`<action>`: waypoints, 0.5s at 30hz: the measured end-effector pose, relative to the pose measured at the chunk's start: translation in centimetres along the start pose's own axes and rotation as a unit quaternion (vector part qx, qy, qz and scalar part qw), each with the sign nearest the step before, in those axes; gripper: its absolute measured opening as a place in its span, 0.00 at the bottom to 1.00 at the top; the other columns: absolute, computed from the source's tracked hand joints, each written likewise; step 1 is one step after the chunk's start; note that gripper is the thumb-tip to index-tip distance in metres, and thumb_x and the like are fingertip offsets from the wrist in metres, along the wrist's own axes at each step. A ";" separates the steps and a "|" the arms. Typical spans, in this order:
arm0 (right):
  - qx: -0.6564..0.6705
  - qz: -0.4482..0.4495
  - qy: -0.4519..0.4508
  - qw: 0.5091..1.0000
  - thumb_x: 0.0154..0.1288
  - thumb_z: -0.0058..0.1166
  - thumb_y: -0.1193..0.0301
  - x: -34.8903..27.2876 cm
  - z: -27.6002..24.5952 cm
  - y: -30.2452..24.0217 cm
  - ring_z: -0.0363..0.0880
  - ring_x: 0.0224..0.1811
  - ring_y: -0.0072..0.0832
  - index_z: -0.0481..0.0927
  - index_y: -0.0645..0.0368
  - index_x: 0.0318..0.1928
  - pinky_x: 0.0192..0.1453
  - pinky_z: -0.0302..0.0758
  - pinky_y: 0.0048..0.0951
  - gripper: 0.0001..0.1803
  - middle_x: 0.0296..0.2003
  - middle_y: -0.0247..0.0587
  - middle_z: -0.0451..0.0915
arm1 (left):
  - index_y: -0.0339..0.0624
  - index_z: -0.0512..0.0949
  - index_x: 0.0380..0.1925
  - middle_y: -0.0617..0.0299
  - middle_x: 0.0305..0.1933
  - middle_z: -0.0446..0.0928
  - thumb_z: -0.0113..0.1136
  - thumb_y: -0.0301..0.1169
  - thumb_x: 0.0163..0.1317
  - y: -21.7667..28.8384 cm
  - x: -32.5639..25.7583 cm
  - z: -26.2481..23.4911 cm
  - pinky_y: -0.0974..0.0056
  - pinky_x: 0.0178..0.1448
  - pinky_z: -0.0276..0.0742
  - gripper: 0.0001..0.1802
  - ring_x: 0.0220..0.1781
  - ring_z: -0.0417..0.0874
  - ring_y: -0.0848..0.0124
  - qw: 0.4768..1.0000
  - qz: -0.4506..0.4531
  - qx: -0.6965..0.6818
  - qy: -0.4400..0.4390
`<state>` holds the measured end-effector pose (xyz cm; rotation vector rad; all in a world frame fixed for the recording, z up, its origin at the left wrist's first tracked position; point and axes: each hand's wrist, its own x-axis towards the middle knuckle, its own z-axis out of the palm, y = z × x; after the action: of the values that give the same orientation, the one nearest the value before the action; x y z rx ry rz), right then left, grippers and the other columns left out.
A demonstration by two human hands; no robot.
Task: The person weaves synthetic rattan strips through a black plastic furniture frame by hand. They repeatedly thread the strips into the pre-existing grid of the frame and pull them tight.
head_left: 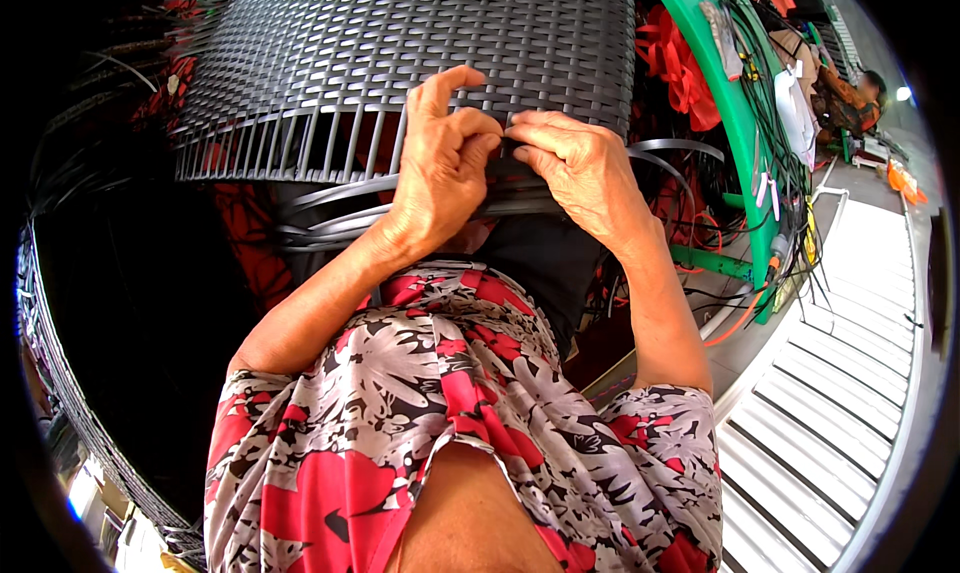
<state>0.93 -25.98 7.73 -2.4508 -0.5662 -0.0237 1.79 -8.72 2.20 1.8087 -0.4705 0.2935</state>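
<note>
A dark grey woven plastic panel (pixel 400 38) spans the top of the view, its lower edge a row of bare upright strands. At this edge, my left hand (pixel 443 163) pinches thumb and forefinger together, with another finger raised. My right hand (pixel 588 178) meets it fingertip to fingertip, thumb and fingers also closed. A bit of dark grey weaving strip seems to lie between the two pinches, mostly hidden by my fingers. Long flat grey strips (pixel 335 235) run sideways below the edge, and a loose strip (pixel 690 145) curves out to the right of my right hand.
A green frame (pixel 722 83) hung with dark cords stands at the right, beside a bundle of red ribbon (pixel 683 68). White slats (pixel 820 373) lie at the lower right. Another person (pixel 850 103) is in the far right background. A dark woven rim (pixel 85 413) curves along the left.
</note>
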 end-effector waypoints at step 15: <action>-0.120 0.049 -0.059 0.990 0.51 0.51 0.77 2.5 1.4 -0.8 0.76 0.22 0.47 0.75 0.66 0.23 0.31 0.73 0.40 0.04 0.18 0.53 0.74 | 0.42 0.82 0.35 0.47 0.72 0.51 0.59 0.27 0.53 -3.2 -0.7 -0.2 0.28 0.66 0.42 0.09 0.71 0.49 0.39 0.952 -0.004 0.255 -0.172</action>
<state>2.74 -23.62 7.41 -2.7260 -0.5174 0.1000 2.63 -7.63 -0.79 2.3847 -0.6742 0.0928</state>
